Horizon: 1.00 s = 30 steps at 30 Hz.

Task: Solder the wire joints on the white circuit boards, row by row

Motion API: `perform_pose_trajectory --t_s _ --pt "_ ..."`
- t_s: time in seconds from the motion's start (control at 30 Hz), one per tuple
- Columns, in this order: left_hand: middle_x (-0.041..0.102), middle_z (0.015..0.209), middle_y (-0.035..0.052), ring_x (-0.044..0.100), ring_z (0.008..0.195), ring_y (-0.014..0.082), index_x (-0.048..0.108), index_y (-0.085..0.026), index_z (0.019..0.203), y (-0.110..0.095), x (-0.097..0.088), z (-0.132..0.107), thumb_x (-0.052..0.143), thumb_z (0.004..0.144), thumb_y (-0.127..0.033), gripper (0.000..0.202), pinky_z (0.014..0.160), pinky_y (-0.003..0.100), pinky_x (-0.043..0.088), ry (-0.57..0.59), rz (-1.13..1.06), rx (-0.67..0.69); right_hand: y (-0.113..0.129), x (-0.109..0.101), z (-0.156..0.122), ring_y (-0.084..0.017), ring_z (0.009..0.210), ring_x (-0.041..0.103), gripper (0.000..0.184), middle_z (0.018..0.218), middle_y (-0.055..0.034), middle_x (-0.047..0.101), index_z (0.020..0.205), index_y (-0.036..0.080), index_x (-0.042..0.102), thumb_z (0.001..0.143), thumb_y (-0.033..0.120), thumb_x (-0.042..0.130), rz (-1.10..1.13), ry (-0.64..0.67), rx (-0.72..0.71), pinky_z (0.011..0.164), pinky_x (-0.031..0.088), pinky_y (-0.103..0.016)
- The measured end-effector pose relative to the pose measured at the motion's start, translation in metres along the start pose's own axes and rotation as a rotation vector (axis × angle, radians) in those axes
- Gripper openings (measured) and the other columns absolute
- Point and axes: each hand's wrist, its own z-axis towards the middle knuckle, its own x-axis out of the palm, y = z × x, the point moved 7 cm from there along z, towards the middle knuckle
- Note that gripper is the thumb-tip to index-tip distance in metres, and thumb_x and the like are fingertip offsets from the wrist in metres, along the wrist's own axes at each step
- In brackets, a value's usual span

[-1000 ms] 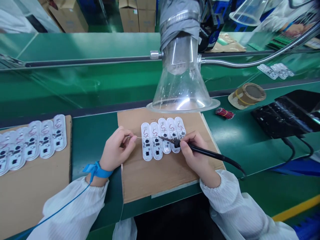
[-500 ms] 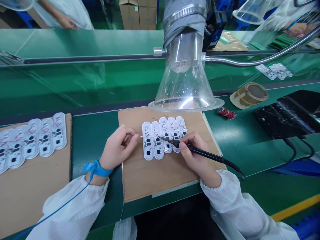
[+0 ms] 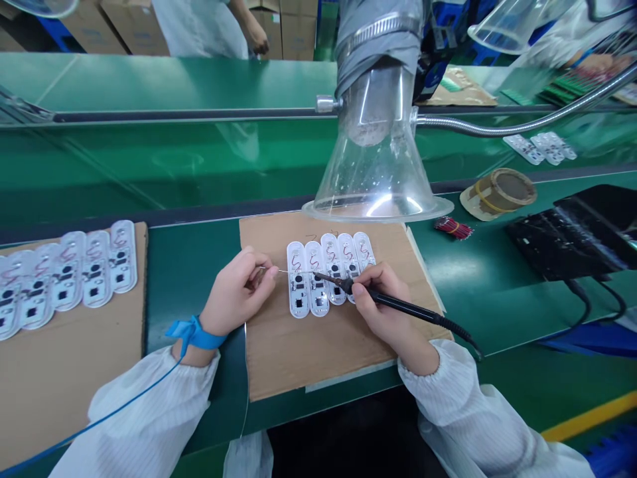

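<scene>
Several white oval-ended circuit boards (image 3: 299, 295) lie side by side on a cardboard sheet (image 3: 293, 358), each with thin red wires at its far end. My right hand (image 3: 383, 299) grips a black soldering iron (image 3: 408, 307) like a pen, its tip at the second board from the left. Between thumb and fingers, my left hand (image 3: 243, 289) pinches a thin solder wire (image 3: 283, 271) that reaches across the first board to the iron's tip. A blue wrist strap (image 3: 199, 334) circles my left wrist.
A clear fume hood (image 3: 378, 172) hangs over the cardboard's far edge. More boards (image 3: 97, 269) lie on cardboard at left. At right are a bundle of red wires (image 3: 454, 228), a round tin-like holder (image 3: 505, 191) and a black box (image 3: 567, 232). Another person (image 3: 204, 26) stands beyond the bench.
The view has shifted slightly. Both hands keep their hold, with iron tip and solder wire still at the second board. The person beyond the bench has moved right.
</scene>
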Motion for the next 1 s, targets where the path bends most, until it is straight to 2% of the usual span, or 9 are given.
perform_pose_trajectory --t_s 0.33,0.47,0.63,1.0 --pt "0.045 0.073 -0.0051 0.044 0.061 0.0152 0.059 -0.024 0.093 -0.001 -0.010 0.000 0.062 0.103 -0.018 0.012 0.058 0.030 0.036 -0.069 0.011 0.055 0.011 -0.008 0.006 -0.017 0.060 0.063 0.018 0.073 0.0015 0.067 0.091 0.027 0.061 0.103 0.037 0.070 0.068 -0.081 0.003 0.055 0.050 -0.030" --pt "0.044 0.075 -0.0054 0.046 0.063 0.0141 0.057 -0.024 0.092 0.000 -0.015 0.000 0.062 0.103 -0.014 0.016 0.059 0.030 0.037 -0.114 0.032 0.058 0.013 0.001 0.007 -0.017 0.060 0.062 0.018 0.072 0.0023 0.067 0.092 0.027 0.062 0.103 0.038 0.071 0.061 -0.059 -0.003 0.056 0.049 -0.031" --pt "0.043 0.076 -0.0060 0.045 0.064 0.0135 0.056 -0.024 0.094 0.001 -0.015 0.000 0.062 0.103 -0.011 0.017 0.060 0.029 0.037 -0.103 0.034 0.082 0.012 0.012 0.006 -0.017 0.065 0.065 0.015 0.076 0.0023 0.068 0.093 0.027 0.063 0.102 0.034 0.072 0.054 -0.017 -0.008 0.061 0.051 -0.032" --pt "0.045 0.077 -0.0055 0.045 0.063 0.0135 0.057 -0.023 0.094 -0.001 -0.011 0.000 0.063 0.103 -0.012 0.015 0.059 0.028 0.037 -0.068 0.048 0.109 0.010 0.017 0.003 -0.017 0.066 0.065 0.012 0.078 0.0023 0.069 0.096 0.027 0.065 0.101 0.033 0.075 -0.002 0.057 0.023 0.061 0.050 -0.030"
